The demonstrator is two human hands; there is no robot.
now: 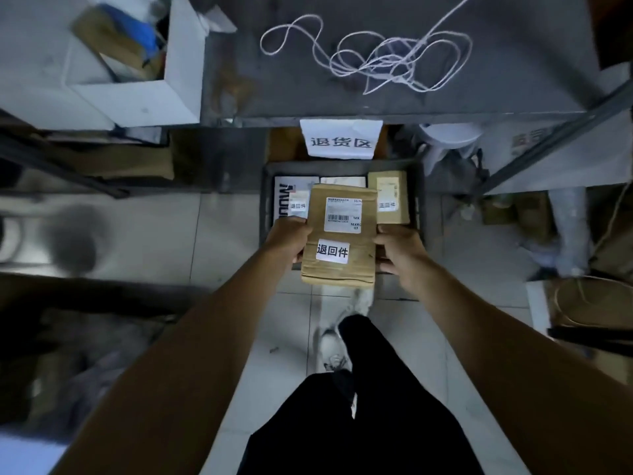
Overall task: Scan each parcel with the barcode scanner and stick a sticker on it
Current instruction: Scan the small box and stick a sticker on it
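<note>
From the head camera, we hold the flat brown paper parcel (339, 231) above the dark plastic crate (267, 186), long axis pointing away from us. Our left hand (291, 240) grips its left edge, our right hand (399, 248) its right. Its white sticker (333, 251) sits nearest us; the crate lies directly beneath.

Flat brown cardboard parcel (339, 231) was up over the dark plastic crate (342, 165), face to camera, long side running away, gripped at both side edges. White shipping label w/ barcode (343, 214) sat on its upper half; white sticker w/ black characters (332, 251) stuck below it. In the crate: smaller brown parcel (392, 197) at right and white printed parcel (294, 200) at left, each w/ a small white sticker.
</note>
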